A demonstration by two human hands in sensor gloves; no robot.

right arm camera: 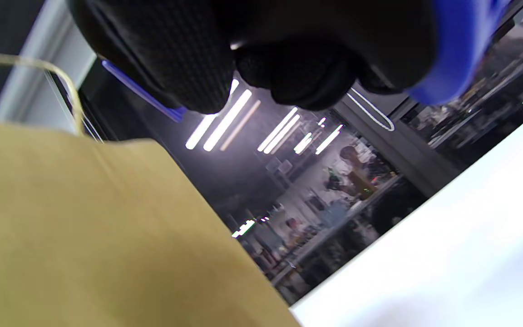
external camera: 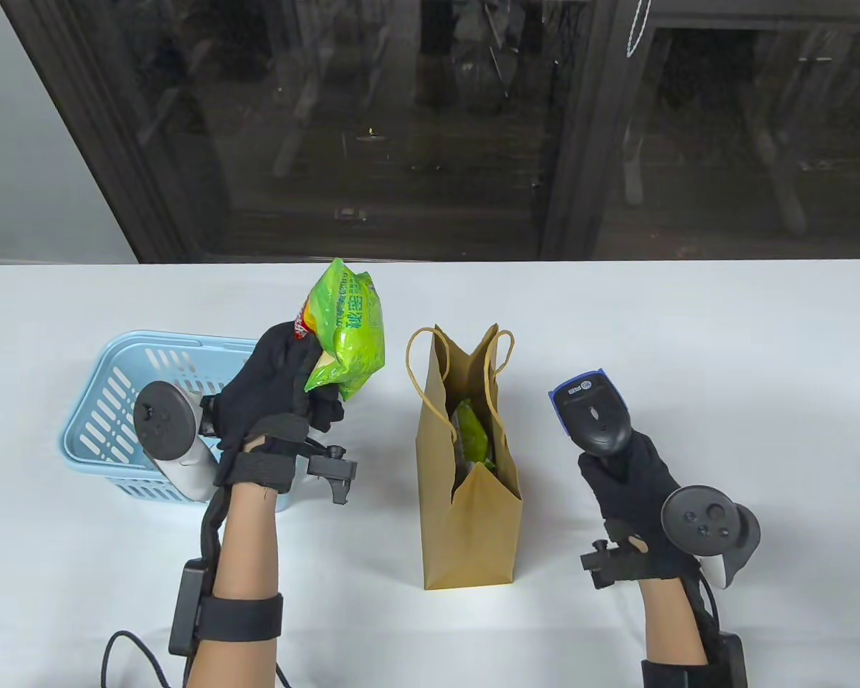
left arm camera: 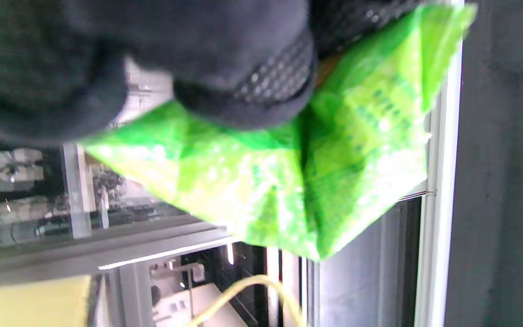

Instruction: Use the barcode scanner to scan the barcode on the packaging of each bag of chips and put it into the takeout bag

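White table (external camera: 724, 344), dark window behind. Left hand (external camera: 272, 401) grips crinkly green chip bag (external camera: 347, 330) left of centre, above blue plastic basket (external camera: 115, 401); right hand (external camera: 627, 480) grips black-blue barcode scanner (external camera: 591, 412) lower right; open brown paper takeout bag (external camera: 466, 516) between them.

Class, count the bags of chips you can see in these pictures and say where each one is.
2. One green bag of chips is held up in the left hand, between the blue basket and the takeout bag. Another green bag sits inside the takeout bag; more may be hidden beneath it.
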